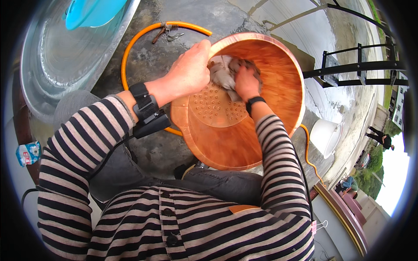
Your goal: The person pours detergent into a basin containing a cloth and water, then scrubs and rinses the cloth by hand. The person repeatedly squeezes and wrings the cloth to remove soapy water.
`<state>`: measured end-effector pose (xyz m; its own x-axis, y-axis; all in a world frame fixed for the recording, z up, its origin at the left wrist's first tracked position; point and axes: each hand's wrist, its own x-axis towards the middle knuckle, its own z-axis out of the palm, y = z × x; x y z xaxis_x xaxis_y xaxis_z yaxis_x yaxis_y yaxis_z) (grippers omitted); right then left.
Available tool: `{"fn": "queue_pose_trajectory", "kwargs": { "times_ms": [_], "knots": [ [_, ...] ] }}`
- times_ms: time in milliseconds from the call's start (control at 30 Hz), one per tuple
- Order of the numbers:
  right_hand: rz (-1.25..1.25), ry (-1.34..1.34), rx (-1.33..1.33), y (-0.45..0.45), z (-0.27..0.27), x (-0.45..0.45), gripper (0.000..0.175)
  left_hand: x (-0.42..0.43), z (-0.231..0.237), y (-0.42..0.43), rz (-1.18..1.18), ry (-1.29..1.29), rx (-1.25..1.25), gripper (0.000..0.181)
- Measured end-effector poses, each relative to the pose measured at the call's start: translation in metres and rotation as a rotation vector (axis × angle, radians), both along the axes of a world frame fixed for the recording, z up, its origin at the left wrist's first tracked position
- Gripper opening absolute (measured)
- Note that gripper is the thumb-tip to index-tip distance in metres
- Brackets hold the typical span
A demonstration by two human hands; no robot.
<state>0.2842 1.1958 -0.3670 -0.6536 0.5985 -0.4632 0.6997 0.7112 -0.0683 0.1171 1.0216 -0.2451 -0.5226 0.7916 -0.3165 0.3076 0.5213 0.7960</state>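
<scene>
An orange-brown, wood-patterned tub [281, 81] is tilted in front of me, its floor dotted with raised bumps. My left hand [189, 70] is closed on the upper left part of its rim, the fingertips hidden from view. Inside the tub, my right hand [246, 81] presses on a crumpled grey-white cloth [222, 74] that lies against the bumpy floor; the hand is somewhat blurred. A darker, bunched part of the cloth shows around the fingers.
An orange hose [124, 62] curves over the wet concrete, with tied metal pieces near its end. At the upper left stands a large metal basin [29, 65] holding a blue basin [94, 13]. A white bucket [325, 137] and black metal steps [352, 68] are at right. Two people are farther off.
</scene>
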Motion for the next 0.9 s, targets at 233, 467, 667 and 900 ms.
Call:
{"fn": "queue_pose_trajectory", "kwargs": {
  "times_ms": [233, 467, 667, 900],
  "knots": [
    [0.101, -0.274, -0.388, -0.091, -0.011, 0.052, 0.027, 0.003, 0.0, -0.001, 0.047, 0.007, 0.085, 0.023],
    [0.15, -0.154, -0.377, -0.087, -0.027, 0.008, 0.029, 0.006, 0.001, 0.0, 0.147, -0.003, 0.048, 0.021],
    [-0.147, 0.033, 0.013, 0.02, -0.027, 0.008, 0.039, 0.013, -0.003, 0.002, 0.227, 0.049, 0.077, 0.021],
    [-0.921, 0.653, -0.747, 0.059, 0.018, 0.008, 0.049, -0.003, 0.001, 0.003, 0.085, 0.007, 0.049, 0.022]
  ]
}}
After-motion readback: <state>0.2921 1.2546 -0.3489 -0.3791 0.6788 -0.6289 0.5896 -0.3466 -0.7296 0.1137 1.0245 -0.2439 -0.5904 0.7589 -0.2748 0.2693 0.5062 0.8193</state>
